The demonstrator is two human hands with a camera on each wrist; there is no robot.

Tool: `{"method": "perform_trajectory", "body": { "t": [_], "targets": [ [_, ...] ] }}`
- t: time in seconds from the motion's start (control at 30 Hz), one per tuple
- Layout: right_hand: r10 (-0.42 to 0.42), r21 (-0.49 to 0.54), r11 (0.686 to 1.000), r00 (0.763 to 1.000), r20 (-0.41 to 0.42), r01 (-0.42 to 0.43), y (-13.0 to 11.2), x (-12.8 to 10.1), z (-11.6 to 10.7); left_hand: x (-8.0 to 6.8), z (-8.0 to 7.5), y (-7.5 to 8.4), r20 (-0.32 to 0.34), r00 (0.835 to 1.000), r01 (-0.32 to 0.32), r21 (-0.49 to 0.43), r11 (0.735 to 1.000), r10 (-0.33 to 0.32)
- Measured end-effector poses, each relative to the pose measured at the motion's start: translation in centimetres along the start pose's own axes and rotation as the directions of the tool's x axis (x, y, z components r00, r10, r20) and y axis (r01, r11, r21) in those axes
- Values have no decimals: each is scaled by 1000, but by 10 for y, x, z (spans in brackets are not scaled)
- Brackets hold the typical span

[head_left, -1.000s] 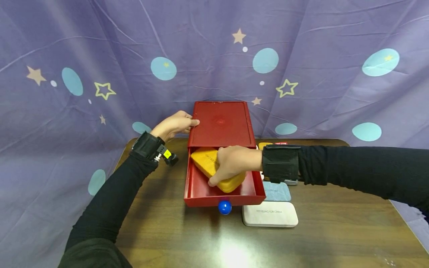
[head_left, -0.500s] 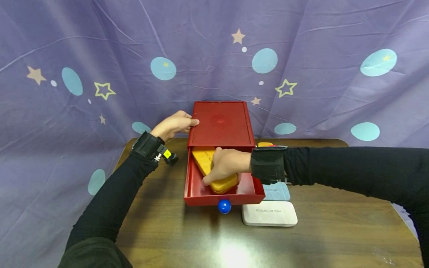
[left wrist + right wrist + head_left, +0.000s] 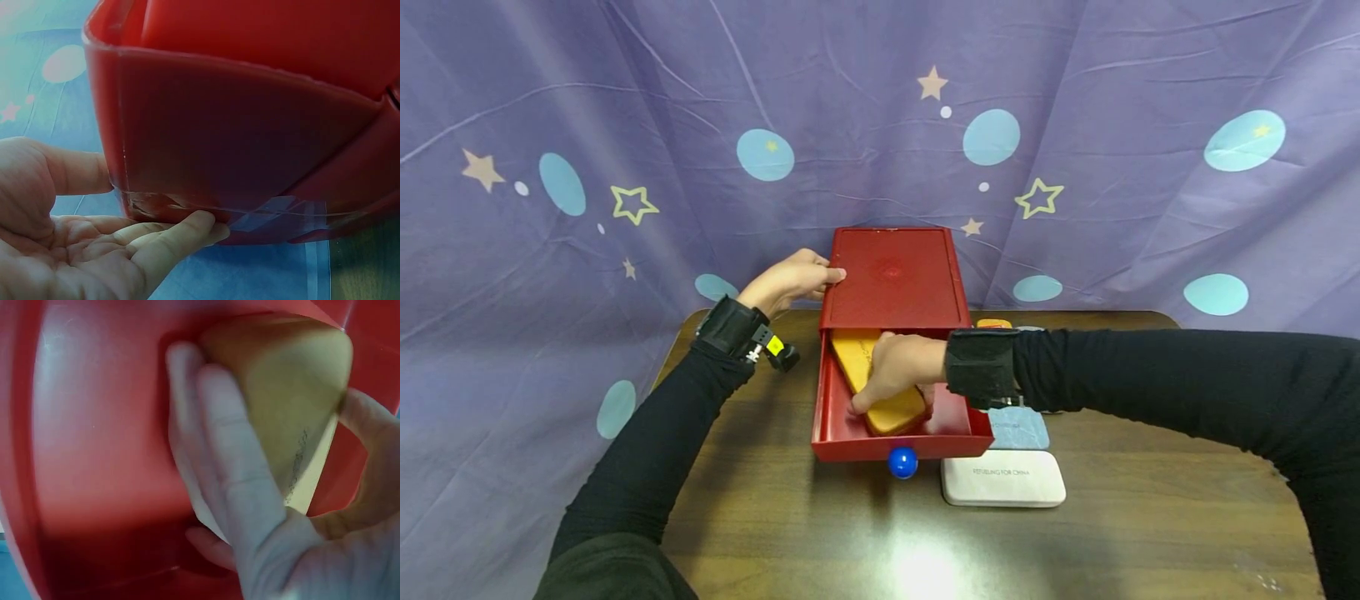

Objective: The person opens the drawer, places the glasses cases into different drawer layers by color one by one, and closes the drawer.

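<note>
A red drawer box (image 3: 892, 279) stands at the table's far middle, its drawer (image 3: 958, 429) pulled out toward me, with a blue knob (image 3: 902, 463). Inside the drawer lies a flat yellow case (image 3: 859, 359). My right hand (image 3: 891, 375) grips the yellow case (image 3: 294, 400), fingers over one side and thumb on the other. My left hand (image 3: 790, 279) holds the box's left rear edge; in the left wrist view its thumb and fingers (image 3: 181, 231) press the red wall (image 3: 237, 137).
Right of the drawer lie a white case (image 3: 1003, 478), a blue-grey case (image 3: 1024, 429) and, farther back, an orange item (image 3: 994, 323). A purple star-patterned cloth (image 3: 625, 125) hangs behind the brown table (image 3: 1150, 533).
My right hand has moved the yellow case left and deeper, turning it lengthwise along the drawer's left side. The left hand and the box have not moved.
</note>
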State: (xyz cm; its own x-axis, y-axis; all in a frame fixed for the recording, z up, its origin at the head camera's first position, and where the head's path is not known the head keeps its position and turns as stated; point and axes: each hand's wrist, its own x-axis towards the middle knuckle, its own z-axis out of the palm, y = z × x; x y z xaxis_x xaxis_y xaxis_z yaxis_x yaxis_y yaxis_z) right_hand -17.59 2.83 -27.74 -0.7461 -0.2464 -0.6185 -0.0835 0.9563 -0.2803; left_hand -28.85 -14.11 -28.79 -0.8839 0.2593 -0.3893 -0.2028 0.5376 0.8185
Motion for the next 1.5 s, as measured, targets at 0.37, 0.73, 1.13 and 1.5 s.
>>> {"method": "perform_trajectory", "body": {
  "t": [0.37, 0.73, 1.13, 1.5],
  "targets": [
    [14, 22, 1000, 1000, -17, -14, 0, 3, 3, -1, 0, 0, 0, 1000, -5, -8, 1000, 5],
    [-36, 108, 994, 999, 29, 33, 1, 0, 0, -2, -2, 0, -1, 1000, 11, 20, 1000, -11],
    [-142, 403, 910, 986, 86, 96, 4, -2, 3, -2, -1, -2, -17, 1000, 3, 18, 1000, -3],
    [-144, 481, 872, 987, 67, 95, 6, 2, 4, -1, 0, -1, -16, 1000, -10, 24, 1000, 10]
  ]
}}
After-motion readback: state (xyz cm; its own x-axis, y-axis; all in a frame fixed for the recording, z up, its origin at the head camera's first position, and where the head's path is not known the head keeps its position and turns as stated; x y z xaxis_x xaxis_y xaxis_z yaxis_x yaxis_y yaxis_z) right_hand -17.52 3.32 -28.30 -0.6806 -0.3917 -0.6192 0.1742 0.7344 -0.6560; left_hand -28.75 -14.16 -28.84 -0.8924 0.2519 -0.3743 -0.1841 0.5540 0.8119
